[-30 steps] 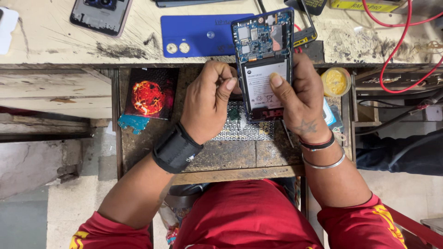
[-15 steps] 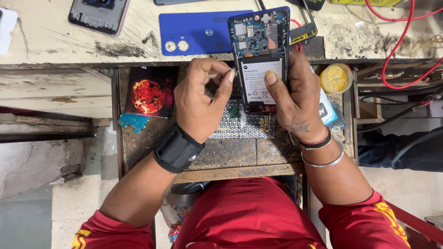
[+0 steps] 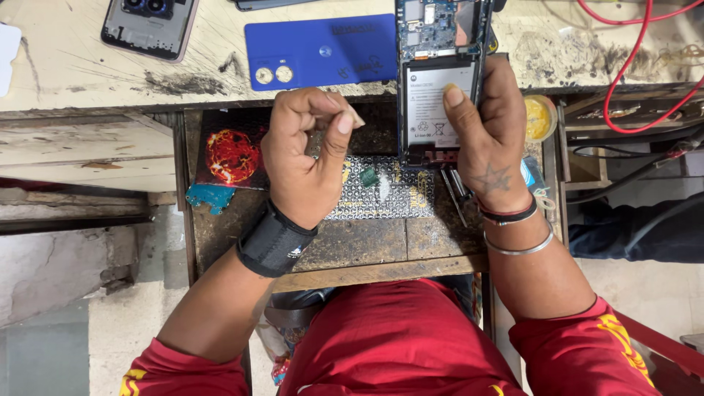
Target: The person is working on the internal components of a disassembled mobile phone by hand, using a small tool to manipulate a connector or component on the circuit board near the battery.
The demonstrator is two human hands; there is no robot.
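**Opened phone held upright in one hand over a cluttered pull-out tray**

Over the front edge of the scarred workbench [image 3: 88,73], the right hand [image 3: 490,139] grips an opened phone [image 3: 440,81] with its back cover off. The thumb presses on the white battery face, and the fingers wrap around the phone's far side. Its circuit board end points away from the person, over the bench top, and its lower end hangs above the tray.

Beside it, clear of the phone, the left hand [image 3: 304,158] is curled loosely, thumb tip meeting the bent forefinger as in a pinch. Whether anything small sits between them cannot be told. A black wrist band [image 3: 275,238] wraps this arm.

Below both hands lies a wooden tray [image 3: 367,246] carrying a perforated metal sheet [image 3: 381,194] and a card with a fiery orange ball [image 3: 233,155]. On the bench top rest a blue back cover [image 3: 323,51], just left of the held phone, and another phone [image 3: 150,26] farther left. Red cables [image 3: 623,73] loop at the right.
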